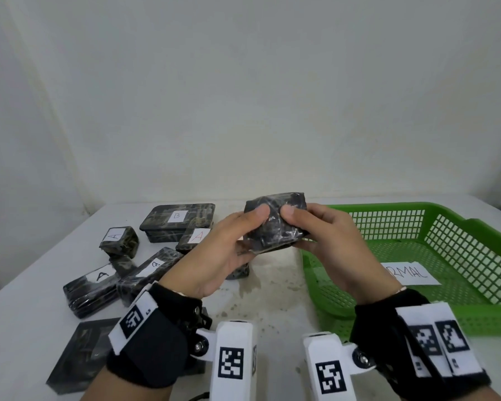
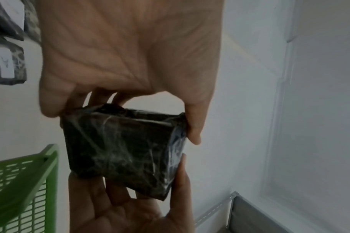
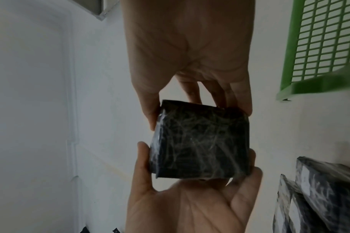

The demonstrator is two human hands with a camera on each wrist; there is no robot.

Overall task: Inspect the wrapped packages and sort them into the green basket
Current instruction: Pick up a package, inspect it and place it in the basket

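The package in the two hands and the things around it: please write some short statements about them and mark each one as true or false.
1. Both the left hand and the right hand hold one wrapped package above the table. True.
2. The green basket already holds two packages. False: only a paper sheet lies in it.
3. A box labelled B lies on the table to the left. True.
4. The held package shows a white label with the letter A. False: no label shows on it in any view.
5. The basket stands to the person's right. True.
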